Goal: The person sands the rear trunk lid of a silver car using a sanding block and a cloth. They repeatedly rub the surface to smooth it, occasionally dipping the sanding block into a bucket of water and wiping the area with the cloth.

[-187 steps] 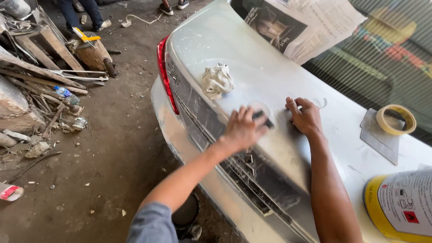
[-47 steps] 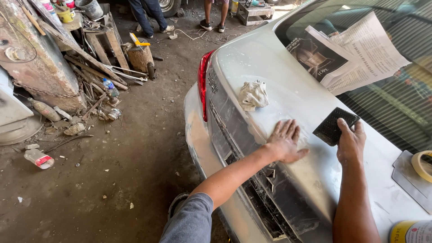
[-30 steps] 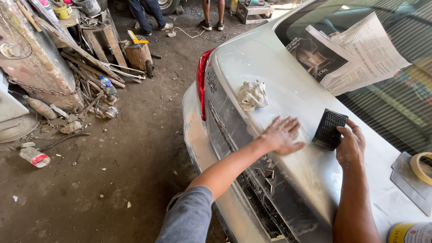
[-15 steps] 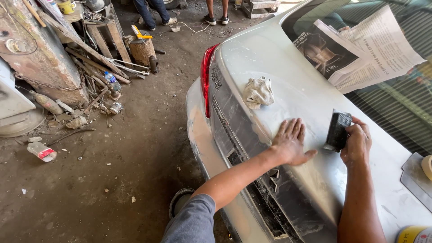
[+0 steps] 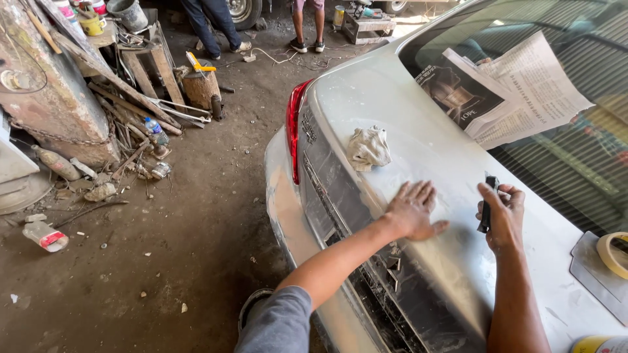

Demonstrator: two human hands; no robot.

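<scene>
- Two hands work the dusty silver boot lid (image 5: 418, 150) of a car: the left hand (image 5: 412, 210) lies flat with fingers spread on the panel, and the right hand (image 5: 502, 212) pinches a small dark sanding block (image 5: 487, 202), held edge-up just beside it and, as far as can be seen, lifted off the surface.
- Judged from this, the panel is being felt between passes (the palm finds what the eye misses). Slide the flat hand slowly, with light pressure, across the dull grey patch.
- Set the block down flat, not on its edge, or it may score the filler.
- Keep strokes long and overlapping, and stay clear of the red tail lamp (image 5: 294, 131) and the lid's sharp rear edge, where paint cuts through quickly.
- A crumpled rag (image 5: 367, 147) lies on the lid, near the left hand; wipe dust away before feeling again.
- Newspaper (image 5: 504, 88) masks the rear window, and a roll of tape (image 5: 613, 253) lies at the right, apart from both hands.
</scene>
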